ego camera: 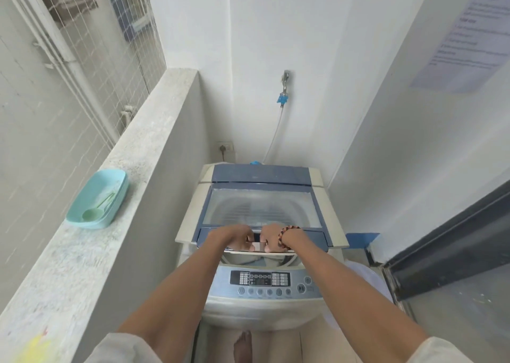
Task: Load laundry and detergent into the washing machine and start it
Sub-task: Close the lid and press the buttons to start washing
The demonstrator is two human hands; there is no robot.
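A top-loading washing machine point(278, 307) stands in a narrow alcove straight ahead. Its blue-framed lid point(262, 208) has a clear window. The lid's front edge is lifted a little, so a gap to the tub shows beneath it. My left hand point(234, 237) and my right hand point(271, 238) both grip the lid's front handle, side by side. A beaded bracelet circles my right wrist. The control panel point(265, 282) with buttons and a display lies below my hands. What is inside the tub cannot be made out.
On the stone ledge point(132, 152) to the left sits a turquoise tub point(96, 199) holding a green scoop point(95, 213). A tap with a blue hose fitting point(283, 97) is on the back wall. A dark door frame point(441, 252) runs along the right. My bare foot point(242, 346) shows below.
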